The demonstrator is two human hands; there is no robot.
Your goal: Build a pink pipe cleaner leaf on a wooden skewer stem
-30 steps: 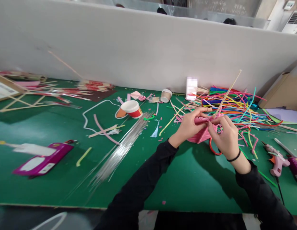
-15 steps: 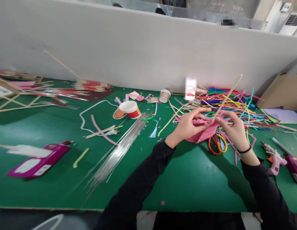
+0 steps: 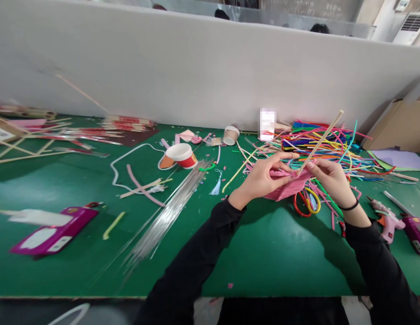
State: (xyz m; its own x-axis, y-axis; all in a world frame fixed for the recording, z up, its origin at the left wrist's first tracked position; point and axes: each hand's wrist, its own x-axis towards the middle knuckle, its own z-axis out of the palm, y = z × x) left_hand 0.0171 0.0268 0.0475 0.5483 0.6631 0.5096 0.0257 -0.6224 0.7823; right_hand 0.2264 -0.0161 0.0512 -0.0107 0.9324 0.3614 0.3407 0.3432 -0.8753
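My left hand grips a pink bundle of pipe cleaners just above the green table. My right hand pinches a thin wooden stick that slants up to the right from the bundle. Red and yellow loops lie on the table under my right wrist. Both arms wear black sleeves.
A heap of coloured pipe cleaners lies behind my hands. A pink glue gun is at the right. Metal wires, a red-and-white paper cup, a brown cup and a magenta box lie left. A white partition backs the green table.
My right hand has slid right and up along the stick, away from the pink bundle, uncovering the red and yellow loops. My left hand stays on the bundle.
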